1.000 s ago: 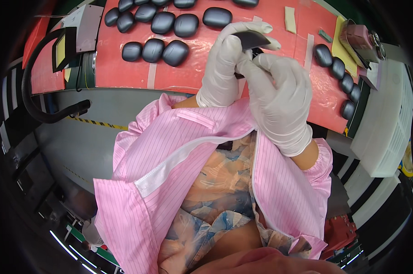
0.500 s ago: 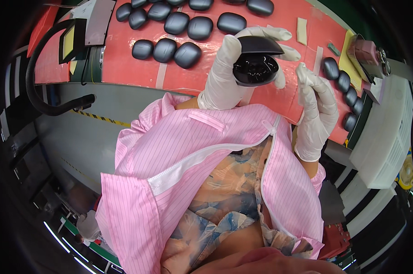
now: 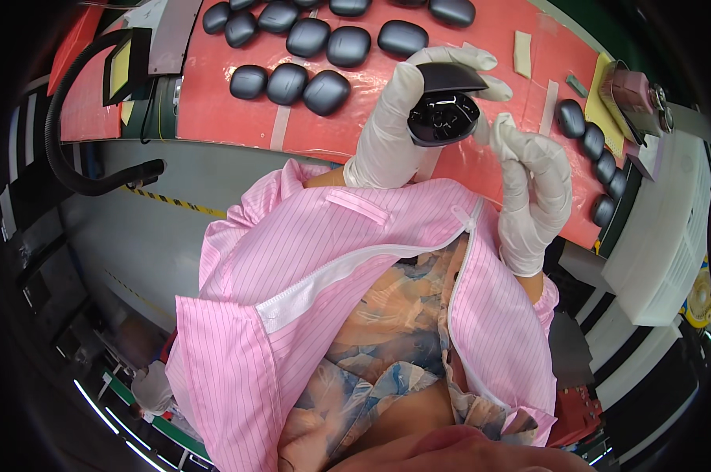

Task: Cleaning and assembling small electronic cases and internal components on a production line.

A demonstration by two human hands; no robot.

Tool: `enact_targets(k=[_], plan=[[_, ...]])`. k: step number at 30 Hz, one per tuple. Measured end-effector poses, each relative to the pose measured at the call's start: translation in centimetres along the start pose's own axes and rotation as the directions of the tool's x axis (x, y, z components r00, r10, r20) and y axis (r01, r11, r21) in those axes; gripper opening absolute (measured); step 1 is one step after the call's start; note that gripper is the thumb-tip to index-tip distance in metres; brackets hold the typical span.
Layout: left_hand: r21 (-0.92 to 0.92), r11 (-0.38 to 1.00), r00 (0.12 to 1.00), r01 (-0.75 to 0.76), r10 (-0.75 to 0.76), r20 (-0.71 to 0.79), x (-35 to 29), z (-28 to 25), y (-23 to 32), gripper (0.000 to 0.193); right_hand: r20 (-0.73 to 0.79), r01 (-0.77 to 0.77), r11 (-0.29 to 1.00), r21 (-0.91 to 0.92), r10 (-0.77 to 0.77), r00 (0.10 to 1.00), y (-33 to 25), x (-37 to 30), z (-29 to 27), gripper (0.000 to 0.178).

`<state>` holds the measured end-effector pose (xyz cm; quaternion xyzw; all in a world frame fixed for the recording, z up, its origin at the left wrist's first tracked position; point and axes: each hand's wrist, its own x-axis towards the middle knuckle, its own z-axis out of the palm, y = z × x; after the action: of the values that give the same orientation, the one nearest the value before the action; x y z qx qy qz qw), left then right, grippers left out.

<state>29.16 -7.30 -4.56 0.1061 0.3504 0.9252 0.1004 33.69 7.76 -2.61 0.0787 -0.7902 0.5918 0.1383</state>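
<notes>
- While inspecting the right hand [image 3: 550, 185] near the open case [image 3: 443, 110], note fingertips [image 3: 503, 130] pressed together — impossible to say on what.
- Find case clasped in left hand [image 3: 388, 130], likely to present glossy interior [image 3: 445, 120].
- See closed cases [image 3: 326, 93] grouped beyond on red mat [image 3: 214, 118].

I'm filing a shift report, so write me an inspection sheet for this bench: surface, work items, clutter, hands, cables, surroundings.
Surface: glossy red mat.
Work items: open black case; closed grey cases on the mat.
Clutter: pale strip, green block, yellow sheet.
Hands: left hand, gloved, holds the open black case; right hand, gloved, fingertips together, contents unclear.
Cables: curved black hose at left.
Surroundings: yellow-black floor tape at left; white slatted panel at right.
</notes>
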Motion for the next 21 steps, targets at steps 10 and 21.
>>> enact_targets(k=[10,21], plan=[[0.448,0.894,0.990,0.022,0.043,-0.133,-1.0,0.3,0.5,0.080,0.353,0.492,0.401,-0.773,-0.373,0.858,-2.2,2.9,1.3,0.029],[0.083,0.996,0.998,-0.031,0.026,0.059,-0.3,-0.5,0.1,0.078,0.119,0.212,0.968,-0.136,-0.197,0.973,-1.8,1.7,0.0,0.031]])
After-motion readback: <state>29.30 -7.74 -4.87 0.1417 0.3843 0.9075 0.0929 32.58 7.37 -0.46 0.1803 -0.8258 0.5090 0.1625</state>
